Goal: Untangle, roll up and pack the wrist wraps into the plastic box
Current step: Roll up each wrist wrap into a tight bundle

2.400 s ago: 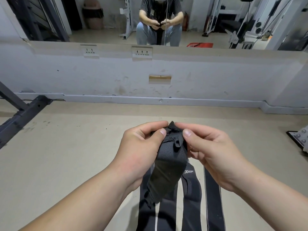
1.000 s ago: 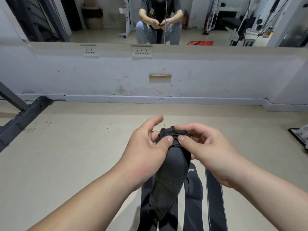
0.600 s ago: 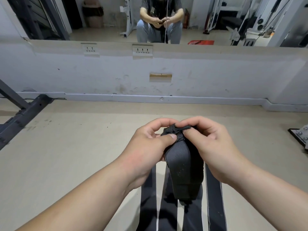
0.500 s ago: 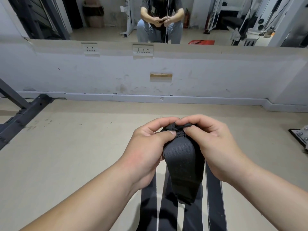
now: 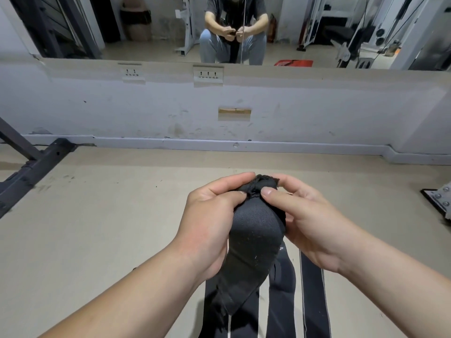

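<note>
Left hand (image 5: 210, 223): fingers pinch the wrap (image 5: 253, 242) top.
Right hand (image 5: 310, 225): pinches it too.
Below: more straps (image 5: 313, 289) hang down.
Left: dark frame (image 5: 34, 167) on floor (image 5: 97, 215).

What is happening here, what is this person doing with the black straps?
A person holds one black wrist wrap up in front of them. The left hand and right hand both pinch its bunched top end, and the rest hangs down. Other wraps lie stretched on the floor below.

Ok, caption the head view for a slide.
Left hand and right hand pinch the bunched end of a black wrap, more straps below, facing a wall mirror.
</note>
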